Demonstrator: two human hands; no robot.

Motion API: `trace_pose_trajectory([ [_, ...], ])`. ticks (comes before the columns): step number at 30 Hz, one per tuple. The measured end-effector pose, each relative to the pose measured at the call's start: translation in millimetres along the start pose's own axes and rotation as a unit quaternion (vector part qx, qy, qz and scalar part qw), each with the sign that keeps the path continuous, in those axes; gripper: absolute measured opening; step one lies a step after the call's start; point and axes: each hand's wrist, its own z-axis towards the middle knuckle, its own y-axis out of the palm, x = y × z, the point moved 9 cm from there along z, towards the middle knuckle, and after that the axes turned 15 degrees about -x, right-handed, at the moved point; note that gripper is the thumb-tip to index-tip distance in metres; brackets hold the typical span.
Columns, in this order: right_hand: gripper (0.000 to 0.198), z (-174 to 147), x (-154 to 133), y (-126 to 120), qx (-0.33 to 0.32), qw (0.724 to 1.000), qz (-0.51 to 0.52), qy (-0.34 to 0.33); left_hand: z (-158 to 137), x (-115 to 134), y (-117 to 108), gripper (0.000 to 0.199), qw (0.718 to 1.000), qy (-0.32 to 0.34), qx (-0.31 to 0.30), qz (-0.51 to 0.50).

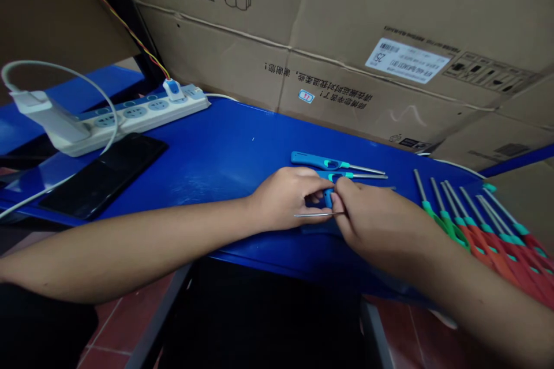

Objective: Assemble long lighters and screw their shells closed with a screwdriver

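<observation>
My left hand and my right hand meet at the middle of the blue table. Between them is a blue long-necked lighter, mostly hidden, with the fingers of my left hand pinched round it. From my closed right hand a thin metal rod sticks out to the left; its other end is hidden in the grip. Just beyond the hands lie two more blue lighters, one in full view and one partly covered, their metal necks pointing right. A further blue object shows dimly under the hands.
Several green, orange and red lighters lie in a row at the right. A power strip with a white charger and a black phone are at the left. A large cardboard box stands along the table's back edge.
</observation>
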Motion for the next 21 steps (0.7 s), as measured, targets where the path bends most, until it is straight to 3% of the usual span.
trace_pose_trajectory([
  [9,0.016,-4.8,-8.8,0.3,-0.029,0.997,-0.064,0.020,-0.6,4.3,3.8,0.029,0.999,-0.001,-0.008,0.041],
  [13,0.019,-3.5,-4.2,-0.1,-0.038,0.997,-0.013,0.064,-1.7,4.7,4.4,0.026,0.999,0.007,0.011,0.053],
  [18,0.016,-4.3,3.1,-0.1,-0.040,0.998,0.016,0.040,-3.6,5.5,-1.1,0.031,0.997,0.032,0.052,0.038],
  [21,0.013,-6.3,10.0,-4.9,-0.011,0.999,0.037,0.020,-2.8,6.6,-2.9,0.036,0.998,0.043,0.048,0.025],
])
